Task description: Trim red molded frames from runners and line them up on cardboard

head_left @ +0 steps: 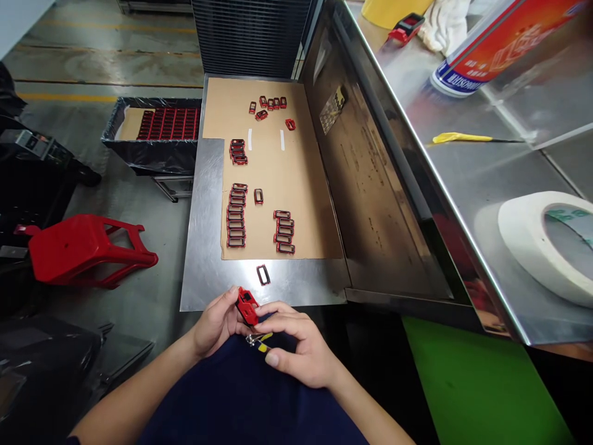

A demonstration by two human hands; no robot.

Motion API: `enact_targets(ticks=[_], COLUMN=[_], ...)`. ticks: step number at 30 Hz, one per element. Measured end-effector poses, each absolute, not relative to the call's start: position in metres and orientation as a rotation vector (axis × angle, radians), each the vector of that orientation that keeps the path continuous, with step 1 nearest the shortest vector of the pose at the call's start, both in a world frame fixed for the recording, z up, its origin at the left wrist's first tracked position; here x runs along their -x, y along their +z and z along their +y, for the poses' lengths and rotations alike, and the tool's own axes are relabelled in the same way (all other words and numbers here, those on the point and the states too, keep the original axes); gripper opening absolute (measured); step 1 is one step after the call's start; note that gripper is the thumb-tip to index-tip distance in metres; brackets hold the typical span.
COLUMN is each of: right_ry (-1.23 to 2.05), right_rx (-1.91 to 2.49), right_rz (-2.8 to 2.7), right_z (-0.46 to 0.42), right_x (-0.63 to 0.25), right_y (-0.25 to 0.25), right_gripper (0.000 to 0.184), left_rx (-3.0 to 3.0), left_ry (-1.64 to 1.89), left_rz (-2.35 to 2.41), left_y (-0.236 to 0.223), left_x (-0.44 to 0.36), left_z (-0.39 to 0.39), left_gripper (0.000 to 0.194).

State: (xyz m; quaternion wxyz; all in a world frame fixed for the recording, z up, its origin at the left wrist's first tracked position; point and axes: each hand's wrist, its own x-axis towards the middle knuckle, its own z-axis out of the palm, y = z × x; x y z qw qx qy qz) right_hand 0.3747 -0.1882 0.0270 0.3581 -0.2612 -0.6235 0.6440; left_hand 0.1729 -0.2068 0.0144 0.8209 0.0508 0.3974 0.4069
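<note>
Currently, a small red plastic housing with dark openings (247,306) is held up in front of the person's body, just off the near edge of the table. The left hand (217,324) pinches it between thumb and fingers, and the right hand (299,346) touches its near end with the fingertips. Below those fingertips is a small silver-headed tool with yellow grips (259,342); the right fingers are curved and parted from the thumb, and I cannot tell how firmly they hold it. The hands hide part of the housing, and the tool's exact type is hard to make out.

Large pale letters run upside down on an orange-red can with a blue band (500,55), cut off at the top right; I cannot read them surely. Green marks inside a thick white tape roll (528,247), cropped by the right edge, are equally unclear.

A black rectangular frame (263,275) lies on the bare steel of the table (208,216). Beyond it, a tan cardboard sheet (301,173) carries stacked rows of red-and-black rectangular frames (236,216). To the left stand a bin lined with black plastic (157,151), filled with rows of similar red parts, and a red plastic stool (74,247), on a grey floor (134,198) with yellow lines. A black ribbed panel (252,37) rises behind the table.
</note>
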Motion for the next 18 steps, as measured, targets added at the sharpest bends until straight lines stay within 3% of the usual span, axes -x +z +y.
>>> enact_targets(ticks=[12,15,18], right_ry=[1.761,1.852,1.732], right_rx=[0.658,0.797,1.192], right_rz=[-1.495,-1.268,-0.958], right_z=[-0.183,-0.183,-0.177], right_x=[-0.379,-0.391,-0.410], right_y=[0.023,-0.004,-0.057], right_gripper=[0.032,0.041,0.060], left_rx=[-0.124,-0.171,-0.175], left_ry=[0.859,0.803,0.733], left_rz=[0.881,0.859,0.912], left_y=[0.015,0.009,-0.005], left_x=[-0.179,-0.176,-0.174], left_z=[-0.199,-0.193,-0.179], left_gripper=[0.046,0.052,0.050])
